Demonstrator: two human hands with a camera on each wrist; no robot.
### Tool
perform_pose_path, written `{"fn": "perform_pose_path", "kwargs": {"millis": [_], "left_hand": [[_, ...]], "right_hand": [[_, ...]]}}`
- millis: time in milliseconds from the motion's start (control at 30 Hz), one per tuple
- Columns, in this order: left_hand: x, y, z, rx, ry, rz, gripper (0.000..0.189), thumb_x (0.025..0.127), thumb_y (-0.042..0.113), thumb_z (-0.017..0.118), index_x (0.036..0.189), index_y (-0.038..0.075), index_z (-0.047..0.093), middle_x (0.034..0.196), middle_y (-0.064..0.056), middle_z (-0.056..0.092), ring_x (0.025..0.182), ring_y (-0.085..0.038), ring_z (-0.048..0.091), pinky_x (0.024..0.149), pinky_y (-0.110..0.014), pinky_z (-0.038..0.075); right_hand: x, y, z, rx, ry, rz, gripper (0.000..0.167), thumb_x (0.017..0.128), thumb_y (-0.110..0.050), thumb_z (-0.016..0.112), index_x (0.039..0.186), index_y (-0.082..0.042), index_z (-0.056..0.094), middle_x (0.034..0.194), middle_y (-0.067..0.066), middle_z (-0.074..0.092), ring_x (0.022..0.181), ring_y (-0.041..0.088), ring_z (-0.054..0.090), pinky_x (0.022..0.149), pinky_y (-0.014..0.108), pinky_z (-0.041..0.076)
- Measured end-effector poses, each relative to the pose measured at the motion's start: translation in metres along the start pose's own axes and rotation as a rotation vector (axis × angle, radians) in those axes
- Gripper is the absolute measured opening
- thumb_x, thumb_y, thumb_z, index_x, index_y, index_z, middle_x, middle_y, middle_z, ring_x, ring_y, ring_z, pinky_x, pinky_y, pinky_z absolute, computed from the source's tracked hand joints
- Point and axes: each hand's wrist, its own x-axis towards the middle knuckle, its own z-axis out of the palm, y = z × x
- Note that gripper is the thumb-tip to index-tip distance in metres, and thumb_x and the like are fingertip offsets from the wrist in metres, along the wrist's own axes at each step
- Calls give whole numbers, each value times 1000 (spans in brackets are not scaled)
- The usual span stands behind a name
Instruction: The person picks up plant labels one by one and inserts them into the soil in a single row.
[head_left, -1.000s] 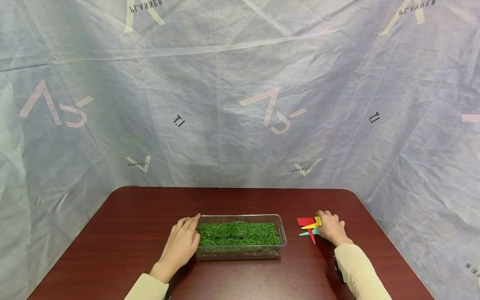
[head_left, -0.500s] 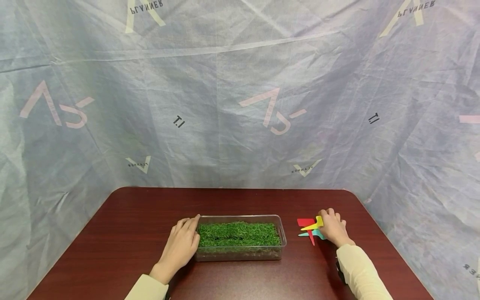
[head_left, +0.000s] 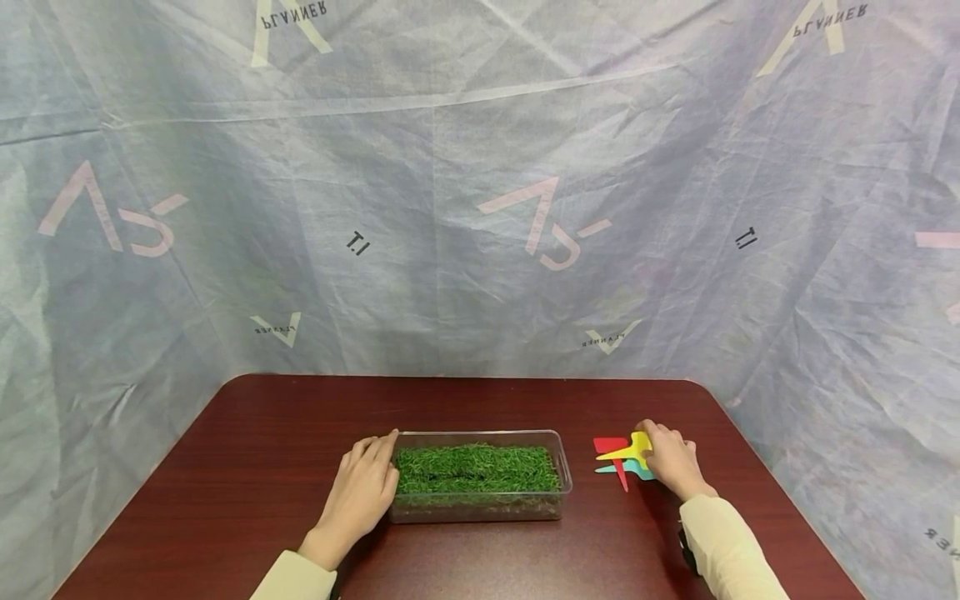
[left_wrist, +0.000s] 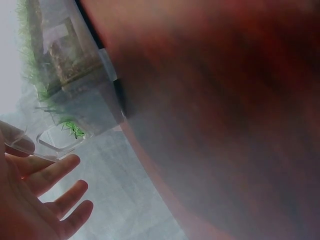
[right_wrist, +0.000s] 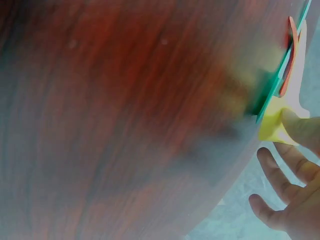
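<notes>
A clear plastic box (head_left: pixel 517 507) holding green grass (head_left: pixel 480 467) stands in the middle of the table. My left hand (head_left: pixel 358 487) grips its left end, thumb on one side of the rim and fingers on the other in the left wrist view. To the right of the box my right hand (head_left: pixel 672 462) pinches the wide head of a yellow T-shaped plant label (head_left: pixel 640 443) between thumb and forefinger; its point faces left. Under it lie a red plant label (head_left: pixel 609 444) and a teal plant label (head_left: pixel 634 469), crossing one another. The other right fingers are spread.
The dark red wooden table (head_left: pixel 480 562) has rounded far corners. A grey printed cloth (head_left: pixel 435 208) hangs behind it and along both sides.
My right hand has shifted slightly to the right. More of the yellow label's head shows, and the teal label's head has come into view. My left hand and the box stay put.
</notes>
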Motion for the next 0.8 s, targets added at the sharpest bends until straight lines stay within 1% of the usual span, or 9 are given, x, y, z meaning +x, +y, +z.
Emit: {"fn": "perform_pose_path", "kwargs": {"millis": [100,267,433,533,667,800], "left_hand": [[0,0,0,-1,5,0,46,92,17,47,137,7,42,129,-9,54,120,-30,44,95,-50,37],[-1,1,0,-3,11,-1,46,92,17,47,137,8,43,128,-9,54,119,-31,45,95,-50,37],[-1,0,0,1,9,-6,46,92,17,47,137,8,43,129,-8,54,119,-31,45,94,-50,37],[-1,0,1,5,11,-7,46,92,17,47,137,8,43,128,-8,54,119,-31,45,94,-50,38],[-1,0,1,7,14,-7,46,92,17,47,137,8,44,128,-8,54,118,-31,45,94,-50,38],[-1,0,1,9,13,-10,45,92,17,46,136,8,44,128,-8,54,118,-32,45,94,-50,38]], "right_hand": [[0,1,0,-2,15,-10,34,77,2,61,111,-1,57,107,22,60,90,39,54,71,54,35],[-1,1,-2,6,26,-10,31,78,2,61,109,0,59,105,22,62,88,38,55,70,54,36],[-1,0,-5,10,45,-12,25,79,0,60,104,3,61,97,20,65,86,36,56,71,56,40],[-2,-1,-8,13,41,-18,23,79,0,61,102,3,62,93,19,65,83,34,56,71,56,41],[-2,-3,-10,14,46,-36,17,79,-1,61,96,1,64,88,14,65,79,30,55,70,53,42],[-1,-8,-14,20,81,-70,12,77,-1,61,88,-4,65,82,9,65,75,27,54,67,51,42]]}}
